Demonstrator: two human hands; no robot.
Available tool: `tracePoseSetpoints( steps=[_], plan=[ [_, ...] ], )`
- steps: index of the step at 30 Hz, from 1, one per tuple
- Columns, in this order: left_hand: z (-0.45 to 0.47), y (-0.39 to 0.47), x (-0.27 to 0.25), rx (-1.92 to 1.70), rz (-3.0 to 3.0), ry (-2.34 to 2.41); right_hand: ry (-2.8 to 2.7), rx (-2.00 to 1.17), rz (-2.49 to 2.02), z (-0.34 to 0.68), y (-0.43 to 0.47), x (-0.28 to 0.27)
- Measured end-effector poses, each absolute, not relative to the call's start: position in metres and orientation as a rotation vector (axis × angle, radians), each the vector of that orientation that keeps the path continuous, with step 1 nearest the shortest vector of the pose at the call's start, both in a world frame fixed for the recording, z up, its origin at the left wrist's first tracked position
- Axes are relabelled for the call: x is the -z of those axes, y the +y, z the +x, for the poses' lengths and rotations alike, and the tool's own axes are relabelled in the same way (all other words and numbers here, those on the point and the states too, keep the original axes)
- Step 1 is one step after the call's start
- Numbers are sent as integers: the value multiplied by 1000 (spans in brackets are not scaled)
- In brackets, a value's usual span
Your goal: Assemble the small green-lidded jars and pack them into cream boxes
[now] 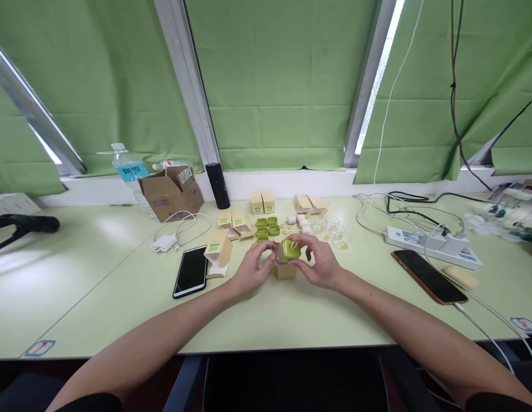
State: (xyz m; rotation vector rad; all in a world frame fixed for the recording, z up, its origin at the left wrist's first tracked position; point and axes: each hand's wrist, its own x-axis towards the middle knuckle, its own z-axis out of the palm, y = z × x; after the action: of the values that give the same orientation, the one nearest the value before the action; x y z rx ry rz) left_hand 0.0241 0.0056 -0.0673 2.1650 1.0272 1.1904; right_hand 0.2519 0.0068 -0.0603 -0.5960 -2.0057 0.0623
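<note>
Mostly greens, with tan, brown and black.
The small glossy rounded container point(292, 250) is yellow-green; the small square cups point(273, 230) olive green; the small folded cardboard box point(223, 247) tan with a green square; the smooth tabletop point(326, 320) pale yellow-green; the large open cardboard box point(171, 201) brown with purple print; the tall cylinder point(218, 187) black.

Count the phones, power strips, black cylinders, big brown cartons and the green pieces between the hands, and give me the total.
Phones: 2
Power strip: 1
Black cylinder: 1
Big brown carton: 1
Green piece between the left hand and right hand: 1
Total: 6
</note>
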Motion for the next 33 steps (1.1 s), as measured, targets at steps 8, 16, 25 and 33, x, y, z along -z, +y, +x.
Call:
tracePoseSetpoints(
  steps=[8, 16, 25, 33],
  plan=[
    [21, 8, 72, -1193, 2078, 957, -2062, 32, -666, 252, 5, 60],
    [23, 3, 70, -1163, 2104, 945, -2086, -335, -639, 249, 0, 56],
    [21, 6, 73, -1122, 2118, 889, -1997, -153, -720, 241, 1, 60],
    [20, 7, 74, -1118, 2084, 886, -1997, -197, -895, 240, 3, 65]
  ],
)
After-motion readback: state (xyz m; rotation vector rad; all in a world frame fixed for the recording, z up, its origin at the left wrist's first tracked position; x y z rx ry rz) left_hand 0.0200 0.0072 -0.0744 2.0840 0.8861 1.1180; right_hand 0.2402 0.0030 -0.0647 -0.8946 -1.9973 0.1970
